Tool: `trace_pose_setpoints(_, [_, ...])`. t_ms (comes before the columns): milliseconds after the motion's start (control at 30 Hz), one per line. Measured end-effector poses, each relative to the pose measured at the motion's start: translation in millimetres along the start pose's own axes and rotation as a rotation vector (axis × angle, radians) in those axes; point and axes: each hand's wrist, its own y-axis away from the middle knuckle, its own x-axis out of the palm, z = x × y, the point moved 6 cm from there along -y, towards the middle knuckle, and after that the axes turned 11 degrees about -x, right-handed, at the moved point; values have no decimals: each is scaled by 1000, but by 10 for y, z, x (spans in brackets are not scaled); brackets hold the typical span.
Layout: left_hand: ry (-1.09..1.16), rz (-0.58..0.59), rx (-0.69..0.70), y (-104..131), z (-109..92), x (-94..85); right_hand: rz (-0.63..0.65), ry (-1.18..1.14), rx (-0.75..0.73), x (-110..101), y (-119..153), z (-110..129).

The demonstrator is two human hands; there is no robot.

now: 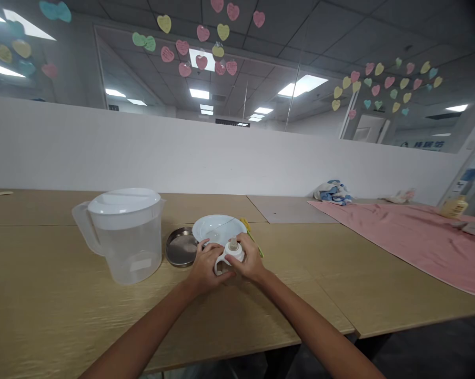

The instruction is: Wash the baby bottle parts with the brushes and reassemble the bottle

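Observation:
Both my hands are closed round a baby bottle [234,251] with a white collar, a clear teat on top and a white side handle. My left hand [208,267] grips it low on the left, by the handle. On the other side, my right hand [250,258] has its fingers around the collar. Most of the bottle's body is hidden by my hands. Just behind it stands a white bowl [205,227] with something clear in it. A round metal tray [181,247] lies left of the bowl, and a yellow-green brush [245,224] leans at the bowl's right side.
A large lidded plastic pitcher [132,247] stands on the wooden table [63,316] at the left. To the right, a pink cloth [411,237] covers the tabletop, with a crumpled blue-and-white cloth [334,192] and a yellowish bottle [454,206]. A white wall [221,158] runs behind.

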Motion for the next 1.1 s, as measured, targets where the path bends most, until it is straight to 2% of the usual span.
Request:
trace_pose_setpoints(200, [34, 7, 3, -12, -4, -2, -33, -87, 52, -2, 19, -52])
trace_pose_setpoints(333, [45, 17, 4, -23, 1, -13, -63, -231, 83, 3, 92, -120])
trace_pose_setpoints(467, [54, 56, -7, -34, 20, 8, -66, -403, 174, 40, 126, -223])
trace_pose_setpoints(533, [56, 58, -12, -35, 28, 13, -125, -414, 214, 9, 121, -308])
trace_pose_setpoints(667, [51, 59, -19, -33, 31, 15, -336, -317, 268, -126, 142, -447])
trace_pose_setpoints(733, [41, 59, -23, -35, 27, 12, -296, -260, 218, -119, 130, -396])
trace_pose_setpoints(833, [30, 54, -19, -38, 13, 3, -82, -124, 53, -35, 90, -208])
trace_pose_setpoints(900, [30, 42, -17, -38, 6, -8, 4, -45, -22, -16, 81, -133])
trace_pose_setpoints(1100, [31, 52, -18, -34, -10, -21, -131, -9, -16, -180, 84, -208])
